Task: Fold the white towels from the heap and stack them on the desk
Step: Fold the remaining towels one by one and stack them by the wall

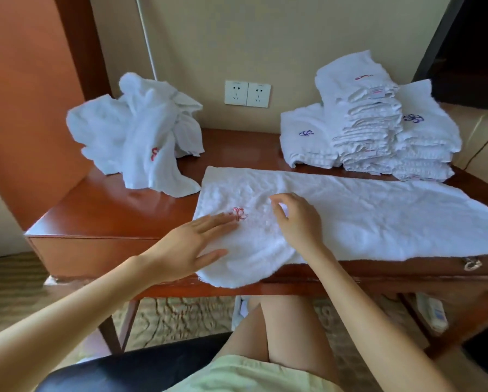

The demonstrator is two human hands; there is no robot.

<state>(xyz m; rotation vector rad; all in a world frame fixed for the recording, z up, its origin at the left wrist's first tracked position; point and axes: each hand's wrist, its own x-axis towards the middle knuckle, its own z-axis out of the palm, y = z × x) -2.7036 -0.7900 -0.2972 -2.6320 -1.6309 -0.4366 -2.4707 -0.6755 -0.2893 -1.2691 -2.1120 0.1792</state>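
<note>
Left hand (197,241): flat, fingers straight, pressing towel (364,219) beside red emblem (238,214). Right hand (298,219): curling over cloth; whether pinching, cannot tell. Towel: lying spread on desk (110,210), near corner overhanging. Advisable: smoothing outward, squaring corners before folding.

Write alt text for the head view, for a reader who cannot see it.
A person's left hand presses flat on a white towel spread across a wooden desk, beside its red emblem, while the right hand curls over it. An unfolded heap sits back left; folded stacks back right.
</note>
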